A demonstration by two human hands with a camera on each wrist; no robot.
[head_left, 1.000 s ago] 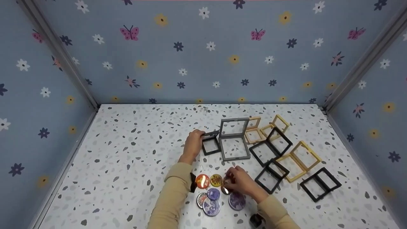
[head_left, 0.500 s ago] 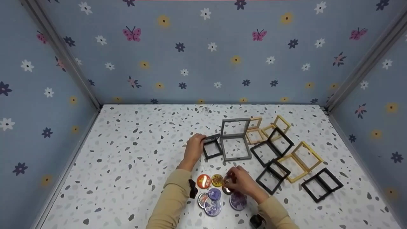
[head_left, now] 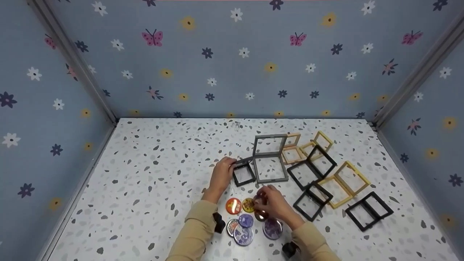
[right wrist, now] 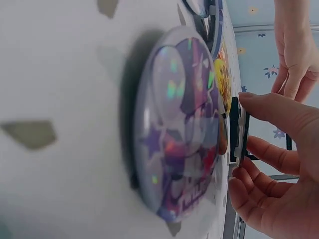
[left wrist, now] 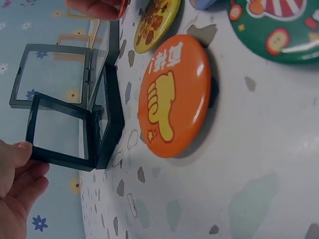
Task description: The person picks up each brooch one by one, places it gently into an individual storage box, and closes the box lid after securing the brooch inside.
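Observation:
My left hand [head_left: 222, 174] grips the raised lid of a small black hinged display frame [head_left: 246, 183], whose base rests on the table. In the left wrist view the thumb and fingers hold the lid's outer edge. My right hand [head_left: 273, 204] pinches a round pin badge [right wrist: 241, 137], turned edge-on in the right wrist view, its face largely hidden by the fingers. Below that hand lie a brownish badge [head_left: 261, 216] and a large purple badge [head_left: 272, 229]. Between the forearms sit an orange thumbs-up badge [left wrist: 174, 94], a yellow badge [head_left: 248, 205] and several more.
Beside the small frame stands a larger grey hinged frame [head_left: 272, 180], propped open. To its right are several more opened frames, black [head_left: 302, 163], yellow [head_left: 342, 204] and light wood [head_left: 293, 161]. Patterned walls enclose the speckled table [head_left: 156, 188] at back and sides.
My left hand has drawn the small black frame nearer to me, alongside the grey frame's base. My right hand has shifted slightly forward with the pinched badge.

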